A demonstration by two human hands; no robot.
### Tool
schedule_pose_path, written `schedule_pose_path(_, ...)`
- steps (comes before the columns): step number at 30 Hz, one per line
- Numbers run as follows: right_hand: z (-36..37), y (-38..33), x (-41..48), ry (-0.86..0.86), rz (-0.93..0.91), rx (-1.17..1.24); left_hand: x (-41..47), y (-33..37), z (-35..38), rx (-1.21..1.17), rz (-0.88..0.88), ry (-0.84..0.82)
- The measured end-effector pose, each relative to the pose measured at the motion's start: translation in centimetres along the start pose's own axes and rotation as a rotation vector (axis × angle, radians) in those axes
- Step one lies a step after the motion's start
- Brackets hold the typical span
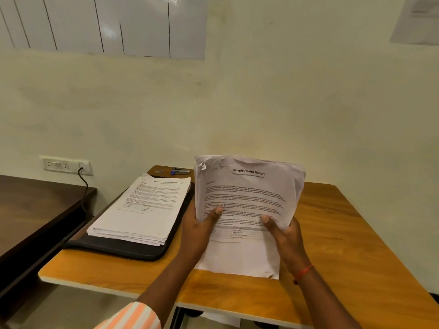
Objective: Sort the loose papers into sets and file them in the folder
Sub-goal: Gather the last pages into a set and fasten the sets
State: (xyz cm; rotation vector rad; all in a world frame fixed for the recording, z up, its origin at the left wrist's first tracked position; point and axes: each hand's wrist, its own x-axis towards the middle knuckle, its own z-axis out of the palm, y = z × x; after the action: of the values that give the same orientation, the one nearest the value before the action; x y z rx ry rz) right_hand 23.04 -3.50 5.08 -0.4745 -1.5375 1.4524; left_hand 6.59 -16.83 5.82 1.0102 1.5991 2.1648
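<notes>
While the sheaf of papers headed "Sample Health Report" [247, 193] is held upright at the centre of the frame, its printed face is turned toward the camera, apparently so that the heading can be read and the set identified. It is gripped at its lower part from both sides: the left hand [199, 224] is curled round the left edge with the thumb pressed on the front sheet, and the right hand [282, 231], marked by a red thread [305, 271] at the wrist, is closed on the right edge in the same way. The top corners are seen to be crumpled and torn, and the lowest sheet hangs down to the wooden table [332, 233]; whether its bottom edge rests there cannot be told. Such a two-sided hold is judged to suit squaring the sheets before they are set down. To the left of centre, a stack of printed papers [142, 207] is laid flat on an opened black folder [123, 248], placed just beside the left hand so that sorted sets can be added with a short reach. A stapler [180, 172] is kept at the table's far edge, behind the stack, probably for binding each set. A wall socket [65, 165] with a plugged cable is seen at mid left, above a dark desk [31, 210].
</notes>
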Motion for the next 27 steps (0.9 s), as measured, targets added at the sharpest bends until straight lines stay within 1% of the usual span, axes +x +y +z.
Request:
schedule_pose_path(3,0.0,-0.3,-0.1,0.02,-0.003,0.003,-0.3,0.0,0.1,0.01,0.002,0.022)
schedule_pose_path(7,0.0,-1.2,0.2,0.062,-0.078,0.018,0.0,1.3,0.7,0.026,0.068,0.06)
schedule_pose_path(9,0.2,-0.7,0.2,0.073,-0.091,-0.019,0.0,0.9,1.0,0.029,0.065,0.071)
schedule_pose_path(13,0.7,1.4,-0.7,0.049,-0.004,-0.062,-0.9,-1.2,1.0,0.113,0.01,0.089)
schedule_pose_path(17,0.7,2.3,-1.0,0.043,0.032,-0.032,-1.2,-2.7,0.7,0.132,-0.001,0.102)
schedule_pose_path(20,0.6,3.0,-1.5,0.038,0.084,-0.022,-1.5,-3.4,0.9,0.117,-0.059,0.086)
schedule_pose_path(22,0.7,3.1,-1.4,0.052,0.077,-0.024,-1.3,-3.5,1.1,0.129,-0.066,0.093)
schedule_pose_path(24,0.7,3.3,-1.3,0.028,0.067,-0.037,-1.3,-3.9,1.3,0.14,-0.081,0.088)
schedule_pose_path(27,0.4,4.5,-1.6,0.004,0.112,-0.084,-2.0,-5.1,1.1,0.162,-0.127,0.093)
